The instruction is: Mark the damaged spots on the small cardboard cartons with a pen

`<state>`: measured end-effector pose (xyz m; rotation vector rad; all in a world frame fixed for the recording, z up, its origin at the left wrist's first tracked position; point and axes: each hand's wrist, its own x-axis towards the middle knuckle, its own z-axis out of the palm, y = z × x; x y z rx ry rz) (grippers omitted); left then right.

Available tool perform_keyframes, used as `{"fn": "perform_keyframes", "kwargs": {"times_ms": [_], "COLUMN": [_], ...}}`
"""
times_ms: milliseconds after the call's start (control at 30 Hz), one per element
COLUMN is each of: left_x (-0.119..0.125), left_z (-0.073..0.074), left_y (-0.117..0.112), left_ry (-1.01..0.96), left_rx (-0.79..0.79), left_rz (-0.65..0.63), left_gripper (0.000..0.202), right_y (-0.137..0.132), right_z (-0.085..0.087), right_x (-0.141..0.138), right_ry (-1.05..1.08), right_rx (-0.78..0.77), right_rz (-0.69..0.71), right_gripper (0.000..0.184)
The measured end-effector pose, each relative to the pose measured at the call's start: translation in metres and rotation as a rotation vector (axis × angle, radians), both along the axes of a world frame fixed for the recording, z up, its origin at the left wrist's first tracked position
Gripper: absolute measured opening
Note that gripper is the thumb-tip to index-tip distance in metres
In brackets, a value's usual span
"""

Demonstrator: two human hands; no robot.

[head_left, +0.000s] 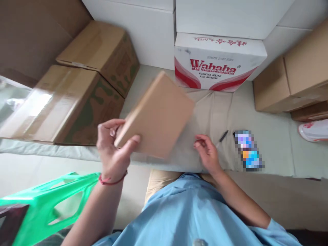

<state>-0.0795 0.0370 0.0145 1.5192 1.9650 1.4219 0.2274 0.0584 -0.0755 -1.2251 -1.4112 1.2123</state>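
My left hand (112, 147) is closed on the near left edge of a flat brown cardboard box (160, 119). The thumb lies on its upper face and the other fingers go behind and under it. This box is held tilted above the cloth-covered table and is slightly blurred. To its right, my right hand (208, 153) hovers low over the table's front edge, apart from the box. Its fingers are loosely curled with a gap to the thumb, and nothing shows in them. Just beyond that hand lies a dark pen (223, 136), its near end close to my wrist.
A phone (248, 150) with a pixelated screen lies on the table cloth (275, 147). Large cartons (77, 99) stand at the left, and others (289, 75) at the right. A white and red Wahaba water carton (220, 65) stands behind. A green plastic stool (51, 201) is at lower left.
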Motion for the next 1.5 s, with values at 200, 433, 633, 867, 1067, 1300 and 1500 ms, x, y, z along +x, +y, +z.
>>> {"fn": "perform_keyframes", "kwargs": {"times_ms": [200, 433, 633, 867, 1067, 1300, 1500], "left_x": [0.046, 0.066, 0.064, 0.042, 0.027, 0.033, 0.032], "left_z": [0.001, -0.013, -0.032, -0.019, -0.026, -0.042, -0.046], "left_y": [-0.019, -0.001, -0.007, -0.007, -0.002, -0.008, -0.011], "left_ry": [0.196, -0.108, -0.322, -0.156, -0.25, -0.658, -0.776], "left_rx": [0.204, 0.322, 0.182, 0.052, 0.008, -0.044, -0.058], "left_rz": [-0.421, -0.533, -0.66, -0.761, -0.798, -0.76, -0.668], "left_gripper": [0.082, 0.124, 0.119, 0.084, 0.081, 0.075, 0.073], "right_y": [0.012, 0.011, 0.005, 0.004, -0.01, -0.026, -0.027], "right_z": [0.025, 0.022, 0.017, 0.032, 0.059, 0.108, 0.117], "right_x": [0.032, 0.051, 0.057, 0.063, 0.064, 0.058, 0.051], "right_ry": [0.465, 0.65, 0.556, 0.369, 0.169, -0.2, -0.209], "right_rx": [-0.271, -0.334, -0.311, -0.117, 0.094, 0.528, 0.611], "right_rz": [-0.249, -0.349, -0.36, -0.305, -0.222, -0.024, 0.047], "right_gripper": [0.045, 0.041, 0.042, 0.042, 0.053, 0.065, 0.073]}}
